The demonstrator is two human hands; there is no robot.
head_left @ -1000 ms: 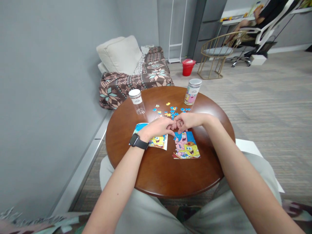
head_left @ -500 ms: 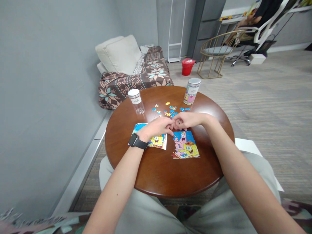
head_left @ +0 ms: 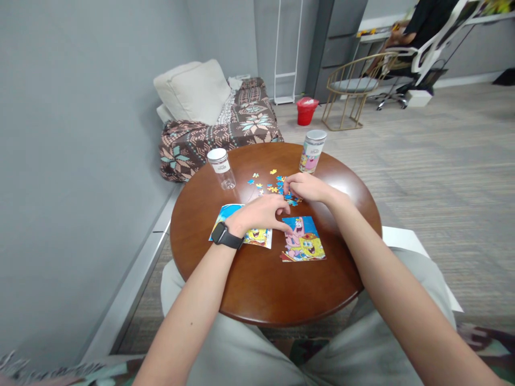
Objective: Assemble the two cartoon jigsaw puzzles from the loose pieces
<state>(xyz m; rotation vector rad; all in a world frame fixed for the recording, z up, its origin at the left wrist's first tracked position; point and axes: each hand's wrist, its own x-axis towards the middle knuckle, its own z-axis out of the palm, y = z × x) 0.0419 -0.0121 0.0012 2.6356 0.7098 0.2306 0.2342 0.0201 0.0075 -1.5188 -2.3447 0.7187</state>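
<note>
My left hand [head_left: 263,212], with a black watch at the wrist, hovers over the printed picture sheet [head_left: 259,237]. Its thumb and fingers are apart, the thumb tip at the upper left of the joined jigsaw puzzle [head_left: 306,241], which shows a pink and a yellow cartoon figure. Beyond it, my right hand [head_left: 306,186] reaches into the loose puzzle pieces [head_left: 274,189], fingers curled down and together. Whatever its fingertips pinch is hidden. Blue and yellow pieces lie scattered around and below that hand.
A clear jar [head_left: 222,169] with a white lid stands at the left of the round brown table [head_left: 277,295]. At the back right is a picture-labelled can [head_left: 313,153]. Farther off are a covered sofa [head_left: 257,126], a red bin [head_left: 307,111] and a seated person [head_left: 426,32].
My right hand has moved away from my left, up into the loose pieces. The left hand's fingers have parted from it and spread. The view has shifted slightly.
</note>
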